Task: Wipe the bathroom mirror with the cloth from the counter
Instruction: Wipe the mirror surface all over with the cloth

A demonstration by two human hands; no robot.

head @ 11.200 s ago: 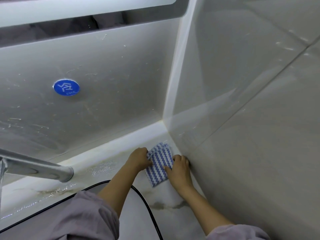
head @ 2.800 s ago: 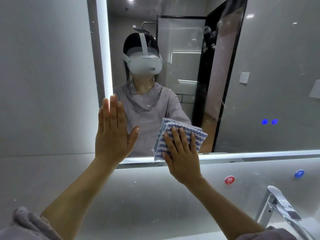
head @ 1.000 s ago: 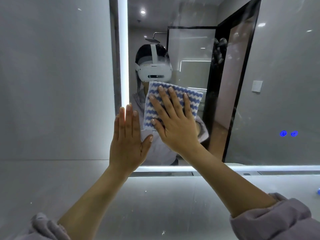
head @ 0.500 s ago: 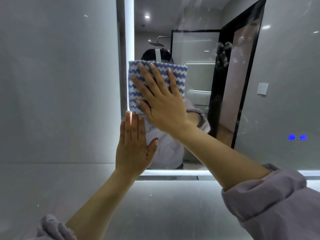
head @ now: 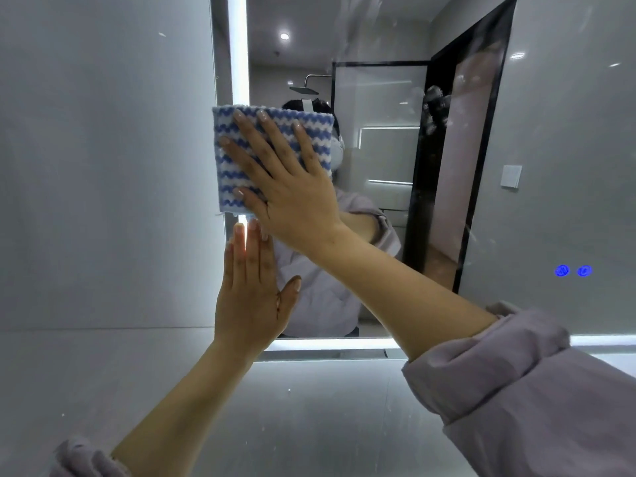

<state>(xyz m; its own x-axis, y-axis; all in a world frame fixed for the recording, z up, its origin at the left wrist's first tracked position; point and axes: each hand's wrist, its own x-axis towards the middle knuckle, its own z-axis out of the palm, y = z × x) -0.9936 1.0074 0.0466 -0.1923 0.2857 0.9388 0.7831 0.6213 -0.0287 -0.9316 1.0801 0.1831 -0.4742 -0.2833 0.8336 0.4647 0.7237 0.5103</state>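
A folded cloth (head: 227, 166) with blue and white wavy stripes lies flat against the bathroom mirror (head: 550, 149), at its left edge over the lit strip. My right hand (head: 292, 187) presses it to the glass with fingers spread and straight. Just below, my left hand (head: 249, 294) lies flat on the mirror's lower left corner, fingers together and pointing up. White smears show on the glass at the upper right.
A grey tiled wall (head: 103, 166) runs left of the mirror. Lit strips (head: 237, 46) edge the mirror's left side and bottom. Two small blue touch buttons (head: 573, 271) glow at the mirror's lower right. Grey wall panel (head: 309, 407) lies below.
My right hand has slid the cloth up and left across the glass to the mirror's left edge. My left hand has stayed flat on the lower left corner.
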